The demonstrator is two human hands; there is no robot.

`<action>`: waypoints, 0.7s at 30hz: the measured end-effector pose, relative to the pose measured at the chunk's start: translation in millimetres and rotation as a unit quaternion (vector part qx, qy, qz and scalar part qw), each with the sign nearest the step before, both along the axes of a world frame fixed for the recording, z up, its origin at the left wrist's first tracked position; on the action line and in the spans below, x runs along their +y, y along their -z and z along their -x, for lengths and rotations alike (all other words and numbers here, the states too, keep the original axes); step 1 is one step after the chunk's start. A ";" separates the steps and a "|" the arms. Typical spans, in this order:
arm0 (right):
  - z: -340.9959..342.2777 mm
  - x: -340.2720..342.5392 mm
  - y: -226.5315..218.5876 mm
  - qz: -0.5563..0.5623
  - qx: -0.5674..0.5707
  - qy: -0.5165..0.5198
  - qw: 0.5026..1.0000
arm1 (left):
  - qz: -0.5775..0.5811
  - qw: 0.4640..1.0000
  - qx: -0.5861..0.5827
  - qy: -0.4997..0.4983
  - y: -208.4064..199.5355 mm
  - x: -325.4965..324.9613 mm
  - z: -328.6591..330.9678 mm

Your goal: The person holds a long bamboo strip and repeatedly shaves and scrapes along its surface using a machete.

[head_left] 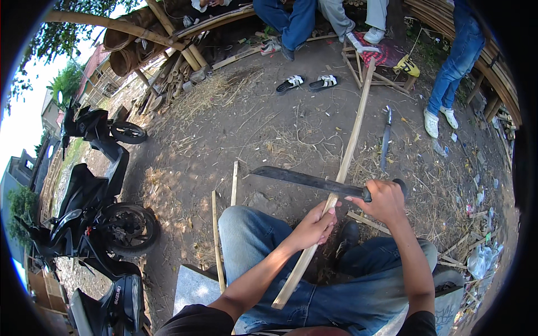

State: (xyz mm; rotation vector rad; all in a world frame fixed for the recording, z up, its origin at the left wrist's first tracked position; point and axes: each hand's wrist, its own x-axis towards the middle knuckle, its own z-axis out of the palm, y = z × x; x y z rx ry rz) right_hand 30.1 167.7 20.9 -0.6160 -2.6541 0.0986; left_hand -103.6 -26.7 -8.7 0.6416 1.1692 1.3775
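My left hand (315, 225) is closed round a long pale bamboo strip (354, 134), which slants from above my lap to a small wooden stand at the far right. In my right hand (382, 201) is the dark handle of a machete (305, 178). Its long blackened blade lies across the strip just beyond my left hand and points left. The blade seems to touch the strip, though how deep the edge sits cannot be made out. Two narrower bamboo strips (217, 241) stand near my left knee.
A second long knife (386, 137) lies on the dirt ahead. Black-and-white sandals (307, 83) sit farther off. Motorbikes (106, 224) stand at left. Several people sit or stand at the back, near the wooden stand (358, 67). Bamboo scraps and plastic litter (483, 260) lie at right.
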 end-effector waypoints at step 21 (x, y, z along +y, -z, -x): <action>89.2 16.4 -68.3 0.017 -0.086 -0.165 0.982 | -0.009 0.994 -0.019 -0.107 -69.0 -31.8 29.6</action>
